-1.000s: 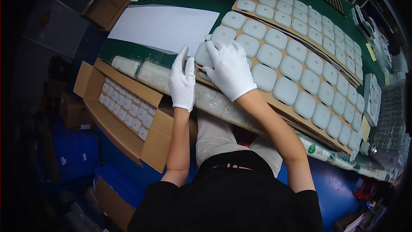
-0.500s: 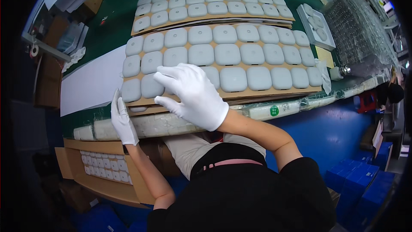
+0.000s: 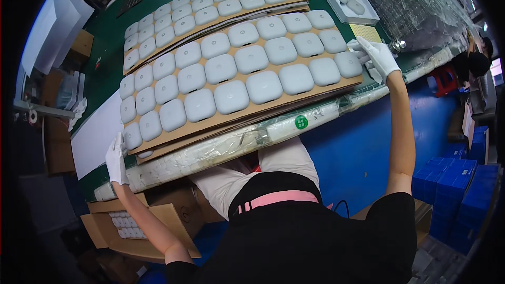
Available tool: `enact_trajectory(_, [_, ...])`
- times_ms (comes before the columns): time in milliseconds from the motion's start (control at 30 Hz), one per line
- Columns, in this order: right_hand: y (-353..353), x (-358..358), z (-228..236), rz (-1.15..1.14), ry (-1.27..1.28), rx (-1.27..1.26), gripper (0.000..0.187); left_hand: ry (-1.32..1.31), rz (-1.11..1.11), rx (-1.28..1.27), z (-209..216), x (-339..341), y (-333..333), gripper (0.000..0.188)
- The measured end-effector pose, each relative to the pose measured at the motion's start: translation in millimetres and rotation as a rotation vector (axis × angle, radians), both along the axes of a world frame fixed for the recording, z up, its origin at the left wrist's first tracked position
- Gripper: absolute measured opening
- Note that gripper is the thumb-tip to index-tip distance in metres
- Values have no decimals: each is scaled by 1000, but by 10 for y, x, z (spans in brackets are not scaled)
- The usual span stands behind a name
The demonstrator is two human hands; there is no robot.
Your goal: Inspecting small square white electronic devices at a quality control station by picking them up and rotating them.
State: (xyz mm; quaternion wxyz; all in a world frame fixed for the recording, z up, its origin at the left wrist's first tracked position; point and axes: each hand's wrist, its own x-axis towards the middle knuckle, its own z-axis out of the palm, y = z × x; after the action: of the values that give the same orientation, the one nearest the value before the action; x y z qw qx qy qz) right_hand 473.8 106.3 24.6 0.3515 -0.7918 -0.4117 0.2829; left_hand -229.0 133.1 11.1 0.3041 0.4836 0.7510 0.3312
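A tan cardboard sheet (image 3: 208, 127) carries rows of rounded white square devices (image 3: 231, 97), many with a small round mark on top. It tops a stack of similar sheets at the table's front edge. My left hand (image 3: 117, 160), in a white glove, is against the sheet's left end, fingers stretched upward along it. At the right end is my right hand (image 3: 380, 59), also gloved, its fingers stretched toward the last devices. Its fingertips are close to the edge; whether they touch is unclear. A second stack with white devices (image 3: 184, 24) lies behind.
A white tray (image 3: 344, 13) with several white pieces stands back right, beside clear plastic packaging (image 3: 415, 5). White paper (image 3: 97, 139) lies at left. An open carton (image 3: 173, 215) of devices is below the table; blue boxes (image 3: 447, 179) stand at right.
My right hand has moved from above the front devices to the sheet's right end. My left hand stays at the left end. The view has turned, so the table appears tilted.
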Motion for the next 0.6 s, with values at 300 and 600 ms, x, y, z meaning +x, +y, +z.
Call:
enact_trajectory(300, [12,436,145,124,473,-76,46,339,-474,151,-259,-237,147,38])
enact_trajectory(600, [66,391,195,147,280,-146,39,-53,-400,92,-283,-203,157,33])
